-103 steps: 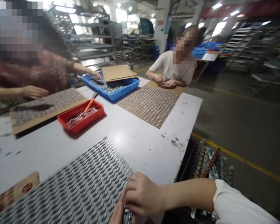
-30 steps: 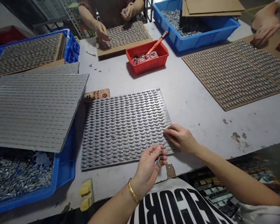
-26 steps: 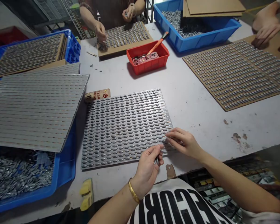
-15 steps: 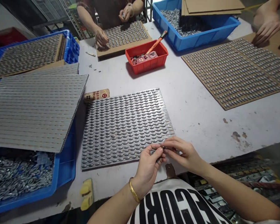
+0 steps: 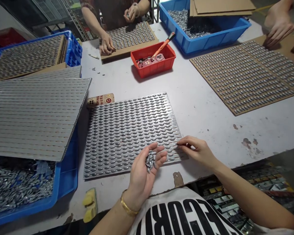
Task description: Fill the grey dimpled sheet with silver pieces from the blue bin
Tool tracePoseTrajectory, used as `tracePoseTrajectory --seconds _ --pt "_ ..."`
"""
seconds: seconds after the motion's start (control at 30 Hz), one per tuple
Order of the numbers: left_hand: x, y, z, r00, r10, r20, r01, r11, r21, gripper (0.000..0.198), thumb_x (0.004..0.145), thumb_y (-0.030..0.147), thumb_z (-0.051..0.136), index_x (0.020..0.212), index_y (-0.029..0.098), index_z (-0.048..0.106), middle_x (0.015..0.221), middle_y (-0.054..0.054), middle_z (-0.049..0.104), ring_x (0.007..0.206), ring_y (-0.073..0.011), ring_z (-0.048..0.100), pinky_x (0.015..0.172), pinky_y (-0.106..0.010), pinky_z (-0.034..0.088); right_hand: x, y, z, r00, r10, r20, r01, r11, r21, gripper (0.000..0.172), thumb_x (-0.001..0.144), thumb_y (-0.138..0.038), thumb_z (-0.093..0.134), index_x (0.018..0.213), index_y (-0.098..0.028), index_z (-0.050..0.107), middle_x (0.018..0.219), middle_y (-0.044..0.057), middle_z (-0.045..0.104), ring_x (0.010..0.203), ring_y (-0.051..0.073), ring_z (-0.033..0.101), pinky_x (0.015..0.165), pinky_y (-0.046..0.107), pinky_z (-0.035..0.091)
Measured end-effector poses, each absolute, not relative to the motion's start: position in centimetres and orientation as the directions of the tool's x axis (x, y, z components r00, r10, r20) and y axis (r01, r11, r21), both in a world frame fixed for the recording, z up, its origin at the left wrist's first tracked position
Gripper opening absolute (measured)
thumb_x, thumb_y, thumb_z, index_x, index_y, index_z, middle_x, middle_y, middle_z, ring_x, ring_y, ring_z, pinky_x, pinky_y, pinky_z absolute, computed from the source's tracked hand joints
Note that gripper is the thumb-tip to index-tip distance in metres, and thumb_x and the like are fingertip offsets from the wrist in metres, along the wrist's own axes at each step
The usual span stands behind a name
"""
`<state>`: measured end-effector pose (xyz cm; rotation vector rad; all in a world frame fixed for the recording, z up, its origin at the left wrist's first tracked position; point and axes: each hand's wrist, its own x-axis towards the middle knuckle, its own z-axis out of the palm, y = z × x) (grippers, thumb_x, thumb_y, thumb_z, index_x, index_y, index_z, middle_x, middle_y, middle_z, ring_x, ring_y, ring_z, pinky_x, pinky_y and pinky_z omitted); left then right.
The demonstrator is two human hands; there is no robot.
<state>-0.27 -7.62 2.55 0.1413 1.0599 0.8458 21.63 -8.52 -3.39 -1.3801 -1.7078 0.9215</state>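
So, the left hand (image 5: 140,173) lies palm up and cupped, fingers half curled around a small heap of shiny metal pieces (image 5: 150,161), just above the lower edge of a grey sheet studded with rows of the same pieces (image 5: 132,133). A gold bangle (image 5: 128,207) sits on that wrist. The right hand (image 5: 197,151) rests beside it, its fingertips (image 5: 180,142) at the sheet's right edge, though whether they pinch a piece is too small to tell.

Further out, a ridged grey panel (image 5: 34,119) tilts over a blue crate (image 5: 63,176) heaped with loose pieces, and a yellow sponge (image 5: 89,205) lies near the crate. A printed tube (image 5: 100,99) lies at the sheet's top corner. Beyond it stands a red tray (image 5: 153,65) holding an orange-handled tool (image 5: 163,44) — a co-worker's hands (image 5: 106,44) work at a studded cardboard board (image 5: 129,37), and another person's hand (image 5: 279,27) sits past a larger studded board (image 5: 242,76).
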Motion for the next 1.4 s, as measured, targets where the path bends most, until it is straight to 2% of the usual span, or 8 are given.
tracePoseTrajectory --seconds 0.2,0.53,0.73,0.83,0.93,1.1,1.23,1.4 --pt "-0.6 -8.7 1.6 0.208 0.603 -0.77 -0.508 0.739 0.442 0.025 0.089 0.021 0.057 0.111 0.01 0.06 0.098 -0.013 0.07 0.086 -0.0195 0.069 0.089 -0.035 0.055 21.5 -7.5 -5.2 -0.29 0.923 0.253 0.659 0.384 -0.647 0.018 0.092 -0.014 0.049 0.098 -0.02 0.065 0.093 0.007 0.065 0.086 0.019 0.059 0.072 0.032 0.049" --pt "1.0 -9.3 0.7 0.349 0.608 -0.713 -0.412 0.783 0.466 0.021 0.085 0.033 0.065 0.088 0.012 0.062 0.086 -0.008 0.066 0.075 -0.0141 0.063 0.072 -0.027 0.054 21.2 -7.0 -5.1 -0.388 0.882 0.267 0.788 0.468 -0.399 0.02 0.088 -0.011 0.048 0.09 -0.019 0.066 0.083 0.006 0.062 0.077 0.017 0.055 0.063 0.026 0.043" --pt "1.4 -9.3 0.1 0.296 0.644 -0.706 -0.418 0.751 0.51 0.029 0.077 0.033 0.074 0.093 0.01 0.071 0.068 0.001 0.051 0.061 -0.0068 0.047 0.057 -0.019 0.045 21.0 -7.8 -3.4 -0.298 0.917 0.264 0.688 0.398 -0.607 0.02 0.092 -0.016 0.049 0.104 -0.021 0.064 0.097 0.008 0.065 0.089 0.019 0.06 0.071 0.03 0.048" --pt "1.4 -9.4 -0.1 0.3 0.645 -0.702 -0.433 0.748 0.503 0.031 0.075 0.031 0.075 0.098 0.011 0.071 0.073 -0.002 0.057 0.066 -0.0078 0.05 0.062 -0.02 0.046 20.2 -8.7 -1.9 -0.255 0.957 0.139 0.469 0.248 -0.848 0.015 0.093 -0.021 0.052 0.101 -0.021 0.064 0.091 0.005 0.066 0.078 0.015 0.061 0.064 0.027 0.048" --pt "1.6 -9.5 -0.2 0.284 0.665 -0.691 -0.422 0.734 0.533 0.026 0.072 0.027 0.077 0.092 0.012 0.069 0.072 -0.002 0.06 0.065 -0.0086 0.052 0.062 -0.02 0.047 19.4 -9.3 -0.9 -0.292 0.956 -0.007 0.317 0.09 -0.944 0.012 0.093 -0.024 0.055 0.097 -0.021 0.066 0.088 0.003 0.067 0.074 0.013 0.061 0.06 0.024 0.047" --pt "1.8 -9.7 -0.1 0.294 0.697 -0.654 -0.351 0.715 0.604 0.019 0.073 0.024 0.076 0.081 0.014 0.062 0.064 0.0 0.059 0.059 -0.0084 0.053 0.058 -0.019 0.047 19.3 -9.5 -0.8 -0.349 0.934 -0.076 0.248 0.014 -0.969 0.013 0.092 -0.023 0.054 0.089 -0.019 0.067 0.083 0.003 0.067 0.076 0.014 0.062 0.064 0.025 0.049" --pt "1.0 -9.3 0.6 0.34 0.613 -0.714 -0.373 0.784 0.496 0.019 0.081 0.028 0.069 0.091 0.013 0.062 0.078 -0.006 0.067 0.066 -0.0118 0.062 0.057 -0.02 0.049 20.4 -9.5 -1.5 -0.319 0.948 0.006 0.292 0.105 -0.951 0.014 0.091 -0.021 0.053 0.094 -0.02 0.066 0.086 0.004 0.067 0.077 0.015 0.062 0.063 0.026 0.051" --pt "-0.6 -9.0 1.5 0.237 0.589 -0.772 -0.472 0.765 0.439 0.027 0.089 0.023 0.056 0.112 0.01 0.061 0.111 -0.017 0.068 0.094 -0.0229 0.069 0.083 -0.033 0.056 21.8 -8.9 -3.8 -0.329 0.902 0.279 0.597 0.428 -0.679 0.024 0.091 -0.01 0.046 0.103 -0.02 0.064 0.096 0.009 0.066 0.087 0.019 0.061 0.072 0.033 0.053"
